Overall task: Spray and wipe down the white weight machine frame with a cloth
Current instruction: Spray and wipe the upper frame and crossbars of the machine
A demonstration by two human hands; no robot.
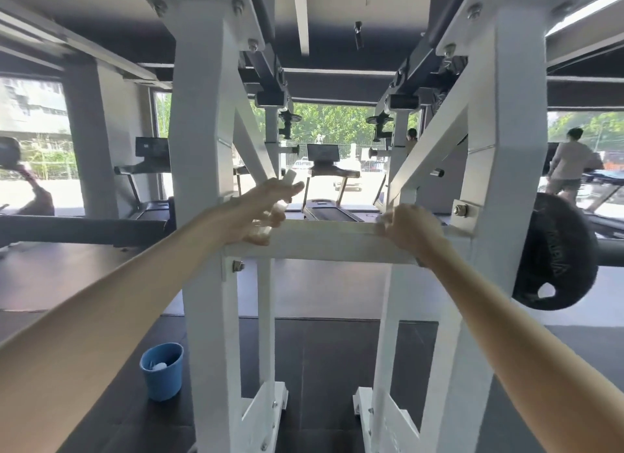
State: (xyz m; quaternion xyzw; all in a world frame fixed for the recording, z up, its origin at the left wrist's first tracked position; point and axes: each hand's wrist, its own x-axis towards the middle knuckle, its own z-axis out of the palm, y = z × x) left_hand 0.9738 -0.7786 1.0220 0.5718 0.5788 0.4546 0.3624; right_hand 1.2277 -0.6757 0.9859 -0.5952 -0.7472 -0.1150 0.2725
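The white weight machine frame (324,239) fills the middle of the view, with a horizontal crossbar between two tall uprights. My left hand (260,209) is above the crossbar's left end and grips a small clear spray bottle (287,190) with a white top. My right hand (405,228) rests on the crossbar's right end, fingers curled over a pale cloth (380,220) that barely shows under them. The left hand and bottle are motion-blurred.
A blue bucket (162,371) stands on the dark floor, left of the frame's base. A black weight plate (553,253) hangs on the right upright. Treadmills (332,195) line the windows behind, and a person (570,165) is on one at far right.
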